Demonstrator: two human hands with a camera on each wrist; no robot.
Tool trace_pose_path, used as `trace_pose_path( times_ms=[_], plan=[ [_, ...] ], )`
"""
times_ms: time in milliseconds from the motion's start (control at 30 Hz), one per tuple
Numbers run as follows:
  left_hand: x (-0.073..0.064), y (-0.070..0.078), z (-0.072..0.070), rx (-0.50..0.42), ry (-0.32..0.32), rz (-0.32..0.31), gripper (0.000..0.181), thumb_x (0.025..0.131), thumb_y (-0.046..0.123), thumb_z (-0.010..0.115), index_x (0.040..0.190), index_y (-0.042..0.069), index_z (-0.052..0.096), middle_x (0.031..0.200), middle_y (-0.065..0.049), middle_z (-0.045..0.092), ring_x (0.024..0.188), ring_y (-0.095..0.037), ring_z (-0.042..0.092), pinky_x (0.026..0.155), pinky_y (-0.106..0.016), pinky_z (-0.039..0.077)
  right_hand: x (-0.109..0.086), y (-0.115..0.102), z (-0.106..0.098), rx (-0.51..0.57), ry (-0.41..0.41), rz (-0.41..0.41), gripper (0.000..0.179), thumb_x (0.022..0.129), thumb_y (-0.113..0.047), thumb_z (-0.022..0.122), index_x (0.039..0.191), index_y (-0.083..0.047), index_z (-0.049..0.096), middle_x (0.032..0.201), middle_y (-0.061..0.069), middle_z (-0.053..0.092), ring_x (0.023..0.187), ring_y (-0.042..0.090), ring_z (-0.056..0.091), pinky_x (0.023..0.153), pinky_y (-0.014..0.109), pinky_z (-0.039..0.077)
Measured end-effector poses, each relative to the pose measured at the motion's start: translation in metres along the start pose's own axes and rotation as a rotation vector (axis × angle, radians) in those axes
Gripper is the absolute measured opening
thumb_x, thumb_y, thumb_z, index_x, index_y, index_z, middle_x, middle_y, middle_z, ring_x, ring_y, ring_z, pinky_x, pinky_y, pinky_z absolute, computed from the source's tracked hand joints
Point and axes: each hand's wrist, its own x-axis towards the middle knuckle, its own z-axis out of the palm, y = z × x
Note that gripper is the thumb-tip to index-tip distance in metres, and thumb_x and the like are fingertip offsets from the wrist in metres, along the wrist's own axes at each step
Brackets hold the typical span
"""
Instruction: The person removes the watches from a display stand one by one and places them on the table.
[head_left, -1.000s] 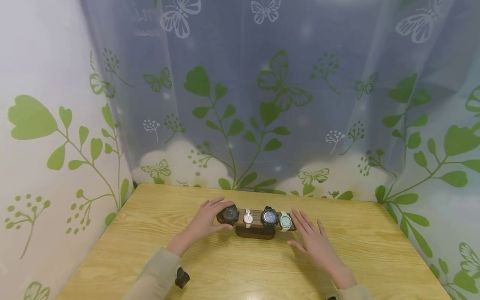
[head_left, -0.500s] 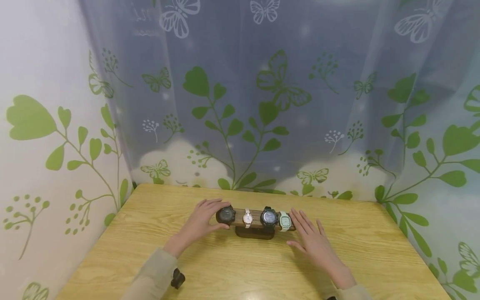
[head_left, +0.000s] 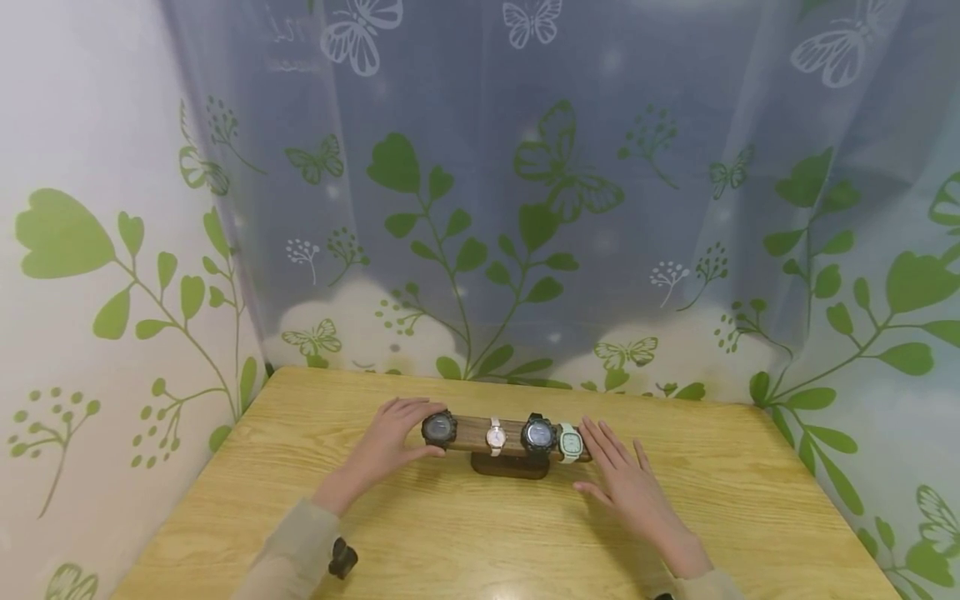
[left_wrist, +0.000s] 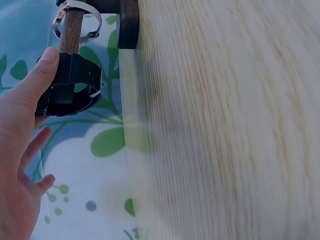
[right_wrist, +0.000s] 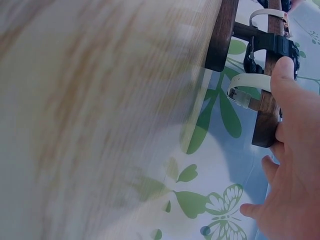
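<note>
The left hand (head_left: pixel 378 446) pinched a black watch (head_left: pixel 439 427) between thumb and fingers at the left end of the wooden watch stand (head_left: pixel 469 431); it looked light, stiff-cased, best gripped by its case. The right hand (head_left: pixel 636 493), fingers straight, grasping nothing, lay beside the mint-green watch (head_left: pixel 571 443).

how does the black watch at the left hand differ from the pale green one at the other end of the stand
The black watch has a round face, the pale green watch a squarish one. The black watch looks chunkier; the pale green watch looks narrower. Both are strapped around the same wooden stand.
</note>
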Motion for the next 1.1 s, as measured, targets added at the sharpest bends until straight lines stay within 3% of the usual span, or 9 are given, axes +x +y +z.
trace_pose_path(
  times_ms=[333,700,900,1100],
  plan=[
    [-0.014,-0.008,-0.012,0.017,0.033,-0.016,0.07,0.077,0.038,0.087,0.138,0.013,0.063,0.134,-0.007,0.066,0.129,-0.034,0.056,0.114,-0.063,0.034,0.001,0.003,0.002,-0.001,-0.027,0.011,0.087,0.094,-0.043,0.069,0.162,-0.012,0.023,0.169,0.005,0.018,0.152,0.035,0.023,0.118,0.072,0.014],
    [-0.034,-0.014,-0.021,0.058,0.097,0.008,0.07,0.07,0.034,0.091,0.132,0.011,0.066,0.128,-0.007,0.07,0.123,-0.035,0.059,0.108,-0.063,0.04,0.0,0.002,0.002,0.005,0.008,-0.002,0.088,0.094,-0.042,0.07,0.163,-0.015,0.022,0.169,0.005,0.02,0.152,0.035,0.024,0.116,0.073,0.017],
    [-0.044,-0.015,-0.023,0.052,0.092,-0.011,0.069,0.07,0.035,0.091,0.131,0.014,0.066,0.128,-0.006,0.069,0.124,-0.033,0.059,0.11,-0.067,0.036,0.0,0.002,0.003,-0.004,0.031,-0.017,0.089,0.092,-0.041,0.072,0.163,-0.015,0.024,0.168,0.006,0.023,0.15,0.037,0.028,0.114,0.075,0.02],
    [-0.051,-0.013,-0.025,0.063,0.103,0.017,0.07,0.068,0.034,0.092,0.13,0.013,0.067,0.126,-0.007,0.07,0.121,-0.035,0.061,0.107,-0.069,0.038,0.0,0.003,0.005,-0.006,0.036,-0.024,0.09,0.092,-0.04,0.072,0.163,-0.015,0.023,0.168,0.006,0.022,0.15,0.037,0.028,0.114,0.075,0.02]
  ],
)
